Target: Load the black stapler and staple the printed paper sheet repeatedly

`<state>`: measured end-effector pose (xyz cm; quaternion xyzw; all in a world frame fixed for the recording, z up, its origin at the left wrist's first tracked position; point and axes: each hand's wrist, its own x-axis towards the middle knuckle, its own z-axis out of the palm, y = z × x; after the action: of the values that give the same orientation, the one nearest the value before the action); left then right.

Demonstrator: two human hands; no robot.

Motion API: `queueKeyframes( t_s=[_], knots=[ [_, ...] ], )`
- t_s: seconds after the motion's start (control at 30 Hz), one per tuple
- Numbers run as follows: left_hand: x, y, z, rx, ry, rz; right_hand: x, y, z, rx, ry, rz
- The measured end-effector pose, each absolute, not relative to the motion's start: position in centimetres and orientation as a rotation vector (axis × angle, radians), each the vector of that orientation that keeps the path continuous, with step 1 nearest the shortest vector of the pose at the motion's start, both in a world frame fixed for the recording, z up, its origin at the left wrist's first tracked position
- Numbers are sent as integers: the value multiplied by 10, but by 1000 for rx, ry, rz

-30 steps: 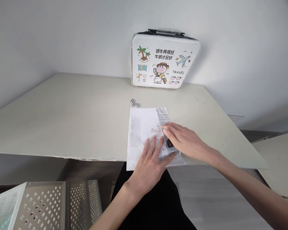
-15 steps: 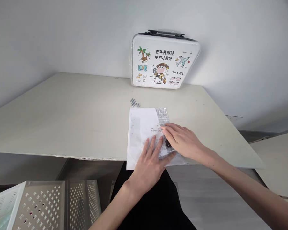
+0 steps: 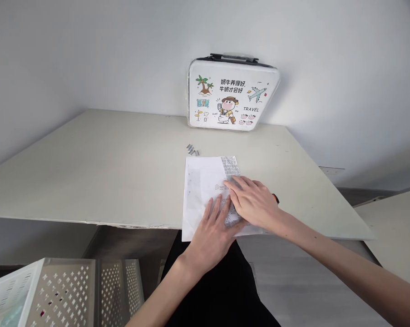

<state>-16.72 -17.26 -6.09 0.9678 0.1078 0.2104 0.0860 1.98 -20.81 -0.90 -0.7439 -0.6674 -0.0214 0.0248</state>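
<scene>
A sheet of white paper lies on the table near its front edge, with printed text and a dense grey printed strip along its right side. My left hand rests on the lower part of the sheet, fingers spread. Beside it, my right hand lies over the sheet's right side with its fingers stretched out, the tips close to the left hand's. Behind the right wrist, the end of a black and orange object peeks out on the table; most of it is hidden.
Several small silvery staple-like pieces lie just beyond the sheet. At the back, a white case with cartoon prints leans on the wall. Perforated plastic baskets stand below the table at the left.
The right hand has shifted slightly left and flattened on the paper. The dark object that showed under it is gone from there; a black and orange end now shows right of the hand.
</scene>
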Motion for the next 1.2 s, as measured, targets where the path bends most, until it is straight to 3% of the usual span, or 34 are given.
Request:
queueKeyframes(
  t_s=[0.13, 0.33, 0.73, 1.2],
  knots=[
    [-169, -172, -62, 2893, 368, 635, 32, -217, 5, -2149, -1891, 242],
    [-176, -168, -60, 2896, 363, 580, 62, -249, -6, -1768, -2070, 217],
    [-180, -165, -55, 2858, 357, 506, 111, -304, -38, -2146, -1512, 84],
    [-245, -130, -47, 2914, 553, 405, 113, -316, -50, -2085, -1241, 71]
  ],
)
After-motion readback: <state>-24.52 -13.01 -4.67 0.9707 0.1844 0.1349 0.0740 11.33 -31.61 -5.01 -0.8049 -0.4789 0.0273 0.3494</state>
